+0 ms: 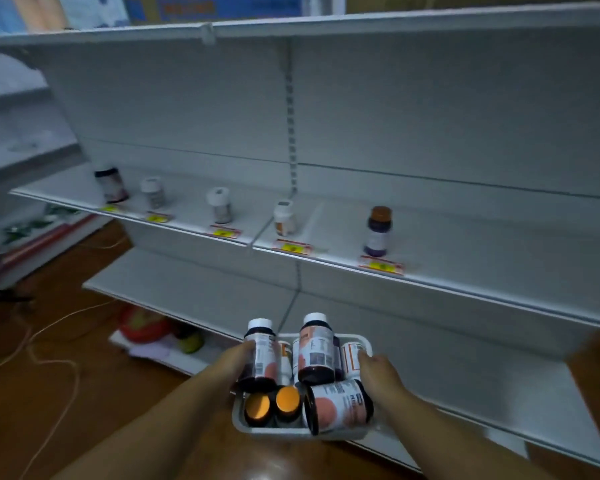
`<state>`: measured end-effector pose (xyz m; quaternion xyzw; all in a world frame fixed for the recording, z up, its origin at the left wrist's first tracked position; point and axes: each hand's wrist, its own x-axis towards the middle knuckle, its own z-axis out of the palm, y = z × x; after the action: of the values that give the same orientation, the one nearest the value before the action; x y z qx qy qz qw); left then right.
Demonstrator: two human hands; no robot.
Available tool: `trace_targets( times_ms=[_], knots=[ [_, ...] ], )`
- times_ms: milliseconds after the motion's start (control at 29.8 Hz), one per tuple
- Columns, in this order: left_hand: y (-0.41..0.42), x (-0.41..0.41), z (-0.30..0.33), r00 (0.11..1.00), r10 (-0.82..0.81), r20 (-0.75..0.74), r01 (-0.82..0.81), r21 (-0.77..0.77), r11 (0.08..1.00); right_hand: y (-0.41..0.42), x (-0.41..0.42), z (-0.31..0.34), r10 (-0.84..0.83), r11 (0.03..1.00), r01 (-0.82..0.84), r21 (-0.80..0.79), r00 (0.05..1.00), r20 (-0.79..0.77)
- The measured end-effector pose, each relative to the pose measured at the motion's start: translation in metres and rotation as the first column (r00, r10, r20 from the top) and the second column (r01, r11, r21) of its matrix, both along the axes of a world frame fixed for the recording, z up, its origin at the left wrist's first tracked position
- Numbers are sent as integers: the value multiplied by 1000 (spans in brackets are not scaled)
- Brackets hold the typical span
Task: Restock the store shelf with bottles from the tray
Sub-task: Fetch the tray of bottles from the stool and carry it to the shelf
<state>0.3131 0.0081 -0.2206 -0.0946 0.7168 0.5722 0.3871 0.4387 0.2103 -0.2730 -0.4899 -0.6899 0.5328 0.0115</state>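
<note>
A white tray [257, 429] full of several bottles is held in front of me, low in the view. My left hand [234, 358] grips its left side, beside a tall dark bottle with a white cap [261, 355]. My right hand [378, 374] grips the right side. Another dark bottle [315, 348] stands in the middle, one [338, 405] lies on its side, and two orange-capped bottles [272, 403] stand at the near edge. The white store shelf [465, 244] ahead carries several single bottles spaced apart, among them a purple one with a brown cap [378, 232].
Yellow and red price tags [381, 265] line the shelf's front edge. A lower white shelf [430, 368] runs under the tray. Red and green items [146, 325] sit at floor level to the left. Pale cables [49, 362] trail over the brown wooden floor. More shelving stands at far left.
</note>
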Motion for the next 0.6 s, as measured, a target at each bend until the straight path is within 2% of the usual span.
trace_targets(
  times_ms=[201,335,436,604],
  knots=[
    [-33,-93,-2,988,155,-16,-155,-44,987,-20,-133,-13,166,986,-166,-21,986,13],
    [-57,-153,-12,979,202,-4,-202,-65,977,-37,-205,-22,202,979,-202,-38,979,-7],
    [-73,-208,-31,988,151,-10,-151,-55,987,-53,-251,-43,166,985,-166,-40,986,5],
    [-91,-313,-79,999,9,-42,-11,-43,999,-84,-322,-82,-15,994,19,-103,999,35]
  ],
)
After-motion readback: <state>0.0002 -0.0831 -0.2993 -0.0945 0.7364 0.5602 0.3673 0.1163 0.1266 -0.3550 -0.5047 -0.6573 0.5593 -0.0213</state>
